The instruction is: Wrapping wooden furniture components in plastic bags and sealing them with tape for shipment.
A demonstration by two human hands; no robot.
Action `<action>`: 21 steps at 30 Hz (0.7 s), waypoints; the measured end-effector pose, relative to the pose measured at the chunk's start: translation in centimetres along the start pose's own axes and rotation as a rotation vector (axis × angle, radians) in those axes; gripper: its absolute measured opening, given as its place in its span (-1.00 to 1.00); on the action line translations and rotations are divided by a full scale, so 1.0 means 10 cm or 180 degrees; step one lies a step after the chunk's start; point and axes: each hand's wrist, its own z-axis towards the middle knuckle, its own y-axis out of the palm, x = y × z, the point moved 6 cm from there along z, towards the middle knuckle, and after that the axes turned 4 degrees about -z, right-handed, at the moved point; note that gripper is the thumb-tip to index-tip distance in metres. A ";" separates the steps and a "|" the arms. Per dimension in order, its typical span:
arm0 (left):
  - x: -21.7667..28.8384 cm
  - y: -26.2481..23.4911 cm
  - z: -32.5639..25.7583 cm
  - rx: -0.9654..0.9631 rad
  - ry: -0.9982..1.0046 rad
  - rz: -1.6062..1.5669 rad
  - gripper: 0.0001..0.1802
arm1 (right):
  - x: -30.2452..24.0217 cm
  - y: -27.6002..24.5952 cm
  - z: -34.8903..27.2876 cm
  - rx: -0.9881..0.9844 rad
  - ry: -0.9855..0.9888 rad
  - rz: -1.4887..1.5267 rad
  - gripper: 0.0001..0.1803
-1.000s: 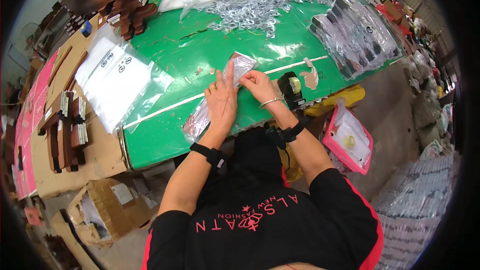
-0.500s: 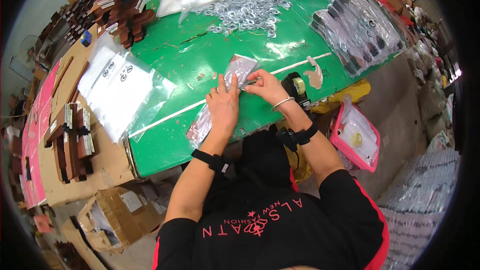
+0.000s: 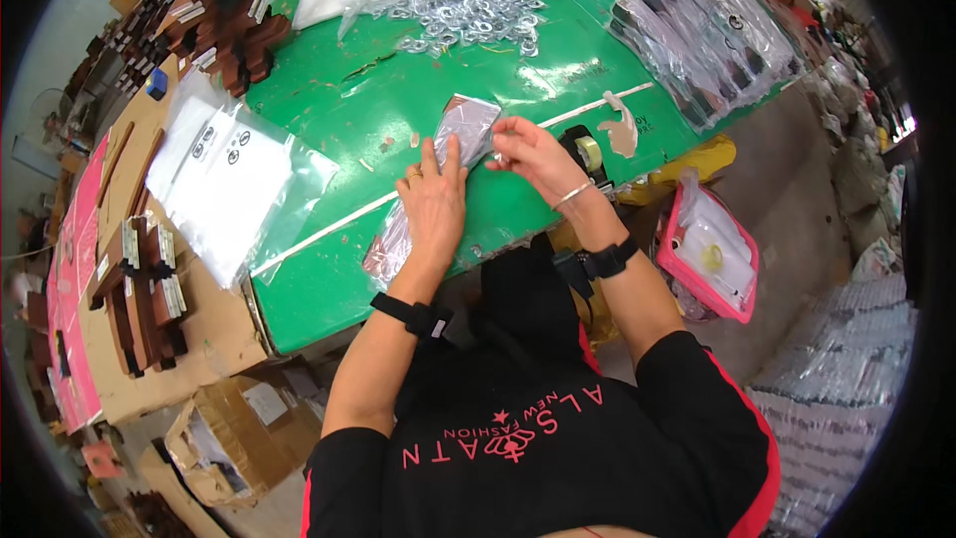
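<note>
A long, flat brown piece wrapped in clear plastic (image 3: 468, 132) lies slantwise on the green tabletop (image 3: 339, 169). My left hand (image 3: 434, 201) rests on its middle, fingers stretched out and slightly apart, pressing it against the table. Just off the package's right edge, my right hand (image 3: 534, 157) has thumb and fingers pinched together. Whatever is in that pinch is too small to make out. Close beside the right hand is a black tape dispenser (image 3: 586, 151) with a yellowish roll, partly hidden by the hand.
Printed clear bags (image 3: 224, 184) lie at the left, near brown wooden pieces (image 3: 144, 289). Metal rings (image 3: 478, 0) are heaped at the back. Wrapped packages (image 3: 697, 50) lie at the far right. A pink basket (image 3: 682, 259) stands below the table's right edge.
My right hand has drawn away from my left fingers toward the right, still pinched. The left hand stays on the package. The whole view has shifted slightly.
</note>
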 end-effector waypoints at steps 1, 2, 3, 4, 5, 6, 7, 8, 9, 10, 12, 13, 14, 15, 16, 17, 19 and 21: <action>0.02 -0.02 0.00 0.0001 -0.0004 -0.0012 -0.46 | 0.00 -0.02 0.05 0.0005 0.0004 -0.0012 -0.70; 0.05 -0.04 -0.01 0.0008 -0.0066 -0.0218 -0.44 | 0.01 -0.03 0.10 -0.0162 -0.0073 0.0224 -0.71; 0.04 -0.05 0.00 0.0027 -0.0145 -0.0409 -0.41 | 0.00 -0.01 0.14 -0.0355 -0.0146 0.0459 -0.71; 0.04 -0.06 0.00 0.0047 -0.0171 -0.0401 -0.41 | 0.03 -0.01 0.13 -0.0380 -0.0103 0.0427 -0.72; 0.07 -0.14 0.00 0.0370 -0.0010 -0.0355 -0.40 | 0.05 0.01 0.10 -0.0410 -0.0100 0.0414 -0.72; 0.11 -0.22 -0.01 0.0686 0.0151 -0.0309 -0.38 | 0.04 0.04 0.05 -0.0482 -0.0171 0.0340 -0.73; 0.09 -0.25 0.02 0.0698 0.0129 -0.0300 -0.38 | 0.03 0.06 0.03 -0.0552 -0.0244 0.0268 -0.73; 0.03 -0.30 0.06 0.0843 0.0105 -0.0804 -0.39 | 0.01 0.08 0.03 -0.0700 -0.0329 0.0253 -0.73; 0.00 -0.38 0.07 0.0973 0.0087 -0.1306 -0.39 | -0.02 0.11 -0.01 -0.0712 -0.0318 0.0257 -0.73; 0.02 -0.51 0.11 0.0959 0.0087 -0.1304 -0.39 | -0.08 0.14 -0.07 -0.0713 -0.0388 0.0138 -0.72; 0.00 -0.37 0.13 -0.0734 -0.1337 -0.3959 -0.41 | -0.11 0.15 -0.14 -0.0705 -0.0459 0.0035 -0.72; 0.02 -0.45 0.15 -0.0730 -0.1340 -0.3950 -0.41 | -0.12 0.17 -0.15 -0.0774 -0.0534 -0.0129 -0.72; 0.04 -0.45 0.12 -0.0989 -0.1741 -0.4582 -0.41 | -0.14 0.19 -0.17 -0.0839 -0.0610 -0.0293 -0.72; 0.08 -0.41 0.08 -0.1253 -0.2151 -0.5208 -0.42 | -0.16 0.20 -0.20 -0.0842 -0.0610 -0.0287 -0.72; 0.05 -0.39 0.07 -0.1253 -0.2154 -0.5201 -0.42 | -0.18 0.22 -0.24 -0.0839 -0.0571 -0.0371 -0.73; 0.00 -0.36 0.07 -0.1198 -0.1934 -0.5171 -0.42 | -0.18 0.23 -0.26 -0.0833 -0.0530 -0.0455 -0.74; -0.02 -0.30 0.03 -0.1158 -0.1723 -0.5140 -0.42 | -0.14 0.21 -0.30 -0.0818 -0.0467 -0.0564 -0.72; -0.02 -0.35 0.02 -0.0519 -0.1452 -0.5150 -0.42 | -0.07 0.19 -0.34 -0.0792 -0.0404 -0.0668 -0.70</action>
